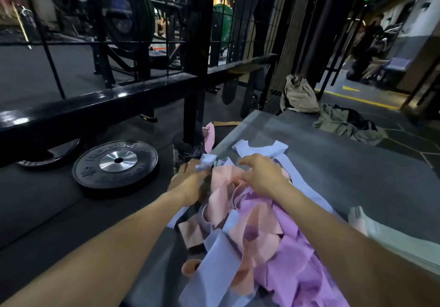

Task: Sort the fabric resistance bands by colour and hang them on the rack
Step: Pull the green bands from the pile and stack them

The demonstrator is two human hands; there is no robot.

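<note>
Sorting stage: left hand (190, 178) pinched a lavender-blue band (206, 161) from the mixed pile (257, 235); right hand (260, 176) hovered loosely spread, empty. Next, judged: freeing that band.

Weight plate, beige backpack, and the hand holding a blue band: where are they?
Weight plate (118, 160): head view, silver hub.
Beige backpack (300, 97): head view, front panel.
Left hand (190, 180): head view, back of hand; its fingers grip a blue band (206, 162).

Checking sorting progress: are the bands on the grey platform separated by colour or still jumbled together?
Jumbled. The bands lie in one tangled heap on the grey platform, with pink, lilac and pale blue overlapping; the left hand pinches a pale blue one.
</note>
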